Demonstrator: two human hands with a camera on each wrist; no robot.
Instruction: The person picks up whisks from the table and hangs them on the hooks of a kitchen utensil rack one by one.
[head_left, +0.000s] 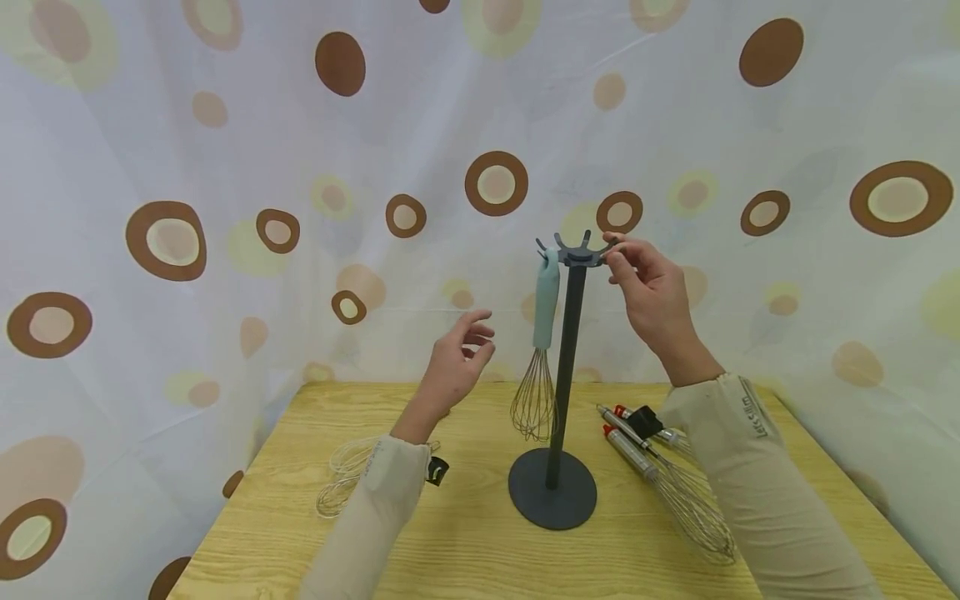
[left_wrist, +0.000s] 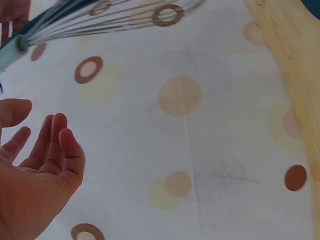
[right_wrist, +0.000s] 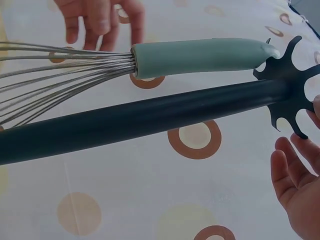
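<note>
A dark utensil stand [head_left: 573, 358] with a round base and a ring of hooks at its top stands on the table. One whisk [head_left: 546, 308] with a mint-green handle hangs from a hook on its left side, wires down. My right hand [head_left: 651, 287] pinches a hook on the right side of the stand's top; in the right wrist view its fingertips [right_wrist: 299, 142] are at the hook ends. To the left of the hanging whisk, my left hand [head_left: 453, 367] is in the air with fingers loosely bent, holding nothing. The left wrist view shows its palm [left_wrist: 40, 195] below the whisk's wires.
Several whisks [head_left: 660, 475] with metal handles, two with red ends, lie right of the stand, partly behind my right sleeve. Another wire whisk [head_left: 345, 475] lies on the left, partly under my left forearm. A patterned curtain [head_left: 420, 100] hangs behind the wooden table [head_left: 465, 533].
</note>
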